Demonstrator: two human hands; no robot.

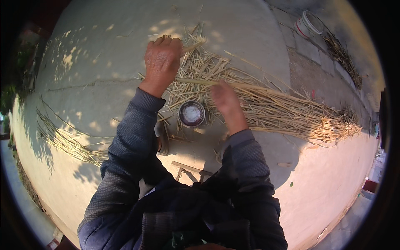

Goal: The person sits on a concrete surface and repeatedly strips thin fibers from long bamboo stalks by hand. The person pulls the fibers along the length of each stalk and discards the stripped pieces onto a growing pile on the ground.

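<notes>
My left hand [161,62] is closed in a fist, back of the hand up, above the far side of a heap of short stalk pieces [200,66]. A pale dry strip of husk [193,45] sticks out of it to the right. Motion blurs my right hand [227,102], whose fingers are bent around a long dry stalk [196,81]. The stalk lies crosswise above the heap, its greener end toward my left wrist. Between my forearms stands a small round dark-rimmed tin [192,113] with something whitish inside.
A big bundle of dry stalks [300,110] lies to the right, and a looser bunch [77,143] to the left. Near my knees is a small wooden stool [189,170]. A white bucket [308,25] and dark brushwood [343,58] are at the far right.
</notes>
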